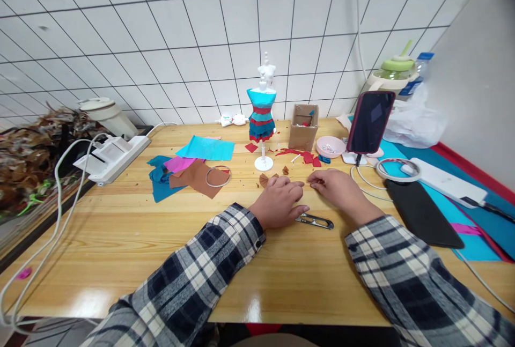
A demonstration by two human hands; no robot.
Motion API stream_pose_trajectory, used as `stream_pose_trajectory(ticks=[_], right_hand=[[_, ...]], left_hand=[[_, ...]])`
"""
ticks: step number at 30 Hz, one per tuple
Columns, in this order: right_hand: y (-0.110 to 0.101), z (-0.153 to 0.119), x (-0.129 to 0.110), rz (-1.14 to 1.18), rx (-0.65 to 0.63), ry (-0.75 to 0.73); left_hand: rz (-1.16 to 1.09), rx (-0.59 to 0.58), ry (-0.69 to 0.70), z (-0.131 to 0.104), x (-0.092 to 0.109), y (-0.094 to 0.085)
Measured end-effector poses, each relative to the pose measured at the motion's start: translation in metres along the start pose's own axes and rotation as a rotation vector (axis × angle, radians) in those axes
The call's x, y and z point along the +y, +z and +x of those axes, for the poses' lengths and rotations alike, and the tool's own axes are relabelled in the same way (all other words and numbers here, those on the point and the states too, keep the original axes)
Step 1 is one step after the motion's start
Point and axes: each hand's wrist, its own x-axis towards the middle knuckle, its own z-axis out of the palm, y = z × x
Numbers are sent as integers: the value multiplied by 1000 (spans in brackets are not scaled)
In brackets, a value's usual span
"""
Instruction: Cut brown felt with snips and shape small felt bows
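Note:
My left hand (279, 202) rests low over the wooden table, fingers apart, beside a pleated brown paper scrap (263, 179) and the black thread snips (316, 221). To its right, my right hand (336, 189) has its fingertips pressed together near the tabletop; whatever they may hold is too small to make out. Beyond both hands stands a small white mannequin (263, 162) in a layered dress (261, 113) of cyan, red and dark teal. Another small brown scrap (285, 170) lies between the hands and the mannequin.
Coloured sheets (205, 148) and a metal ring (218, 176) lie left. Behind my right hand are a cardboard box (303, 135), red scraps (308, 157) and a pink bowl (330, 146). A propped phone (370, 122), black slab (422, 213) and power bank (446, 182) occupy the right.

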Motion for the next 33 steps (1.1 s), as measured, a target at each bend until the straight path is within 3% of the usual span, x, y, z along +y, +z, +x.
stream_pose_trajectory(ticks=[6,15,25,30,33], right_hand=[[2,1,4,-43,-1,-58],[-2,-2,-3,131,-52,33],[-6,-5,-12,-31,-52,-50],[-6,-4,-6,-20,-75,-19],[-7,-4,-8,-13,-62,-75]], left_hand=[[-6,-39,43,0,1,3],[-39,-20,51,0,-3,5],[35,-85,76,2,3,5],[81,-53,78,1,4,6],[79,-24,75,-1,3,7]])
